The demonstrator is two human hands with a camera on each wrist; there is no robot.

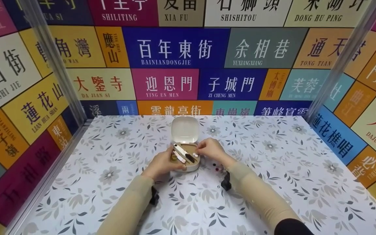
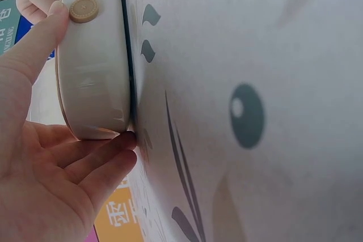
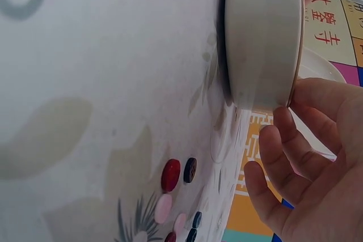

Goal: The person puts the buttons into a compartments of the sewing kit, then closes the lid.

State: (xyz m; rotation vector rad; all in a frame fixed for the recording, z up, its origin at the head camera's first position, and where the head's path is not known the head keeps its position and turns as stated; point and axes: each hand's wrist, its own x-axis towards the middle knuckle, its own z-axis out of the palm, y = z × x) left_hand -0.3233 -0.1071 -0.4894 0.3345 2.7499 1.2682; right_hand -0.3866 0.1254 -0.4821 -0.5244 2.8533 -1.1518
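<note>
A white rounded sewing box [image 1: 191, 168] stands on the table with its lid [image 1: 185, 130] raised behind it. My left hand [image 1: 162, 164] grips the box at its left side, the thumb on the front rim by a tan button-shaped catch [image 2: 84, 9] and the fingers around the wall. White-and-black slender tools [image 1: 184, 152] lie slanted inside, near small white buttons [image 1: 195, 155] at the right. My right hand [image 1: 212, 148] is at the right rim, thumb and index fingertips close together, the other fingers loosely bent [image 3: 278, 157]. Cannot tell whether it pinches something small there.
Several loose buttons, among them a red button [image 3: 171, 175] and a dark button [image 3: 190, 170], lie on the table right of the box, close to my right wrist. A leaf-patterned cover [image 1: 109, 174] spreads over the table. Panels with large lettering [image 1: 175, 47] stand behind and at both sides.
</note>
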